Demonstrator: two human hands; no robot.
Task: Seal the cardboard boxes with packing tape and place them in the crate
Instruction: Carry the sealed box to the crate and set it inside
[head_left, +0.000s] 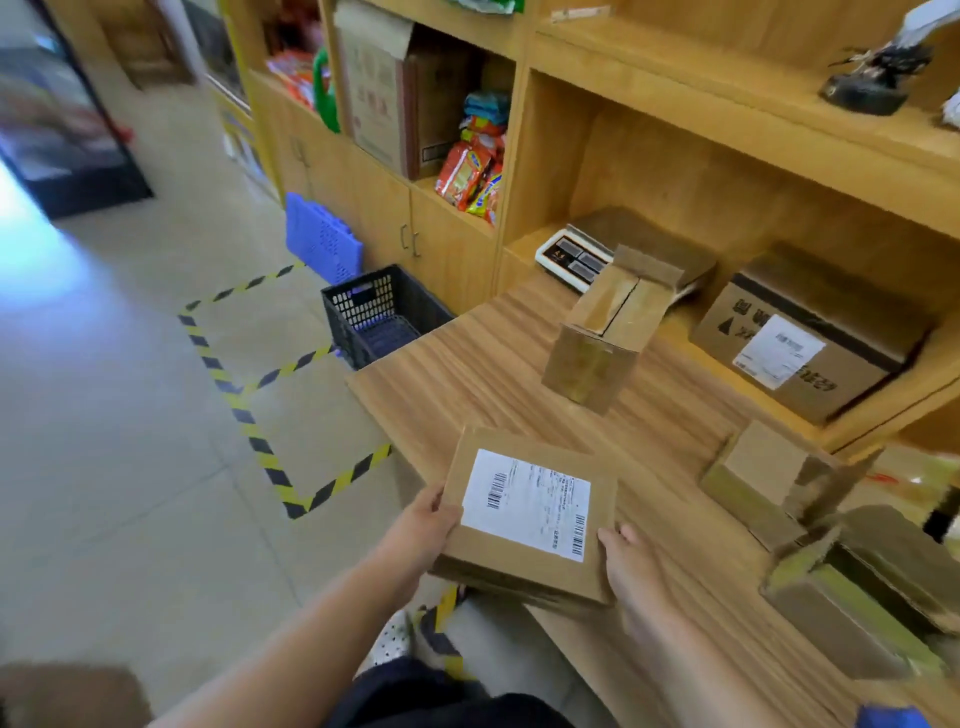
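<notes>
My left hand (434, 519) and right hand (631, 566) grip the flat labelled box (530, 514) by its sides, thumbs on top, over the near corner of the table (467, 374). It looks closed and ready to go in. To my right, other boxes (769, 467) wait. Farther on, a tall box (608, 332) stands with its flaps open, apparently untaped. Beyond the table, the black crate (374, 322) sits on the floor.
</notes>
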